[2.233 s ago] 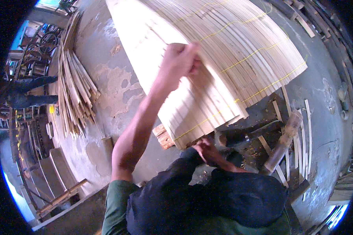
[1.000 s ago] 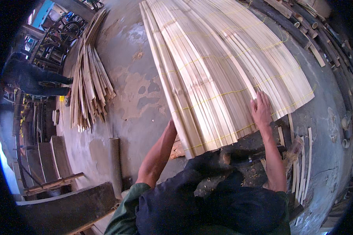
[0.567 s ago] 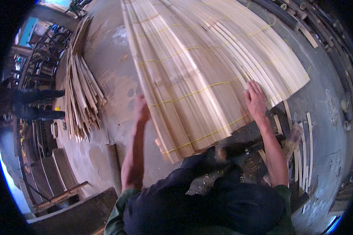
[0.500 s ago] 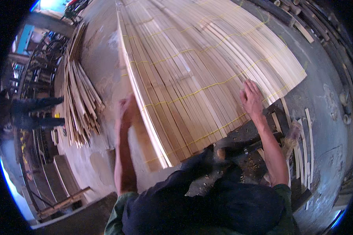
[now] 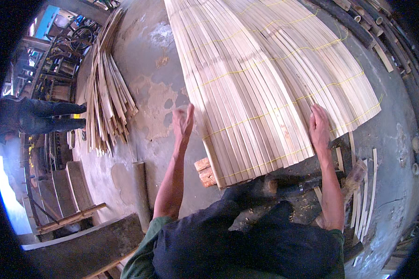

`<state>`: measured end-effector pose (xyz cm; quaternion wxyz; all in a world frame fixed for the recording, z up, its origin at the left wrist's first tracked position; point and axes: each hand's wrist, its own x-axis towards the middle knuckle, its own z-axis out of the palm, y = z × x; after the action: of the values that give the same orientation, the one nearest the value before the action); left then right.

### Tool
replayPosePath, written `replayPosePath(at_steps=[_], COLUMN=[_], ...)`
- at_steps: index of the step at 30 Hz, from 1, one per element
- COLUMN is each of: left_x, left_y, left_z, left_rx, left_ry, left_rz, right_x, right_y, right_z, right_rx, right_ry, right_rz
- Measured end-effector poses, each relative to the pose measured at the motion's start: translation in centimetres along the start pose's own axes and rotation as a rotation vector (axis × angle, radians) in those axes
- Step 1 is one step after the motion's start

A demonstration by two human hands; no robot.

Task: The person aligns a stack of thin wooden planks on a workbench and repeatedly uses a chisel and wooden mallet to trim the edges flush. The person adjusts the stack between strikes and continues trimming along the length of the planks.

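Mat (image 5: 246, 93), pale and slatted, laced with yellow cord (image 5: 260, 116), lies spread before the person's dark-trousered legs (image 5: 200, 237). Left hand (image 5: 183, 120), fingers extended and empty, hovers just off its left edge; right hand (image 5: 319, 124) rests on it, fingers bent, grip unclear. Loose strips (image 5: 108, 97) lie leftward on the floor (image 5: 107, 165).

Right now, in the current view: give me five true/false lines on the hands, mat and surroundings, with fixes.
1. The right hand rests on the mat. True.
2. The left hand lies flat on top of the mat. False: the left hand is beside its left edge.
3. Yellow cord runs across the mat. True.
4. The loose bundle is right of the mat. False: the bundle lies to its left.
5. Another person's legs show at the left. True.
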<state>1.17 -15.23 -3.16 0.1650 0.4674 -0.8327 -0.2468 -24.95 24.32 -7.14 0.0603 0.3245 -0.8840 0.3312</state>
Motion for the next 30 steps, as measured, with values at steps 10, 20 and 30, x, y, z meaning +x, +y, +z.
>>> replayPosePath(at_steps=[10, 20, 30], left_x=[0.0, -2.2, -2.3], left_y=[-1.1, 25.8, 6.0], left_z=[-2.0, -1.5, 1.8], left_rx=[-0.339, -0.216, -0.380], left_ry=[-0.349, -0.667, -0.574], left_rz=[-0.044, 0.419, -0.235], right_x=[0.1, -0.5, -0.4], right_y=[0.5, 2.2, 2.2], right_z=[-0.4, 0.2, -0.3], right_rx=[-0.013, 0.007, 0.041], right_ry=[0.024, 0.017, 0.011], right_rz=[-0.008, -0.025, 0.055])
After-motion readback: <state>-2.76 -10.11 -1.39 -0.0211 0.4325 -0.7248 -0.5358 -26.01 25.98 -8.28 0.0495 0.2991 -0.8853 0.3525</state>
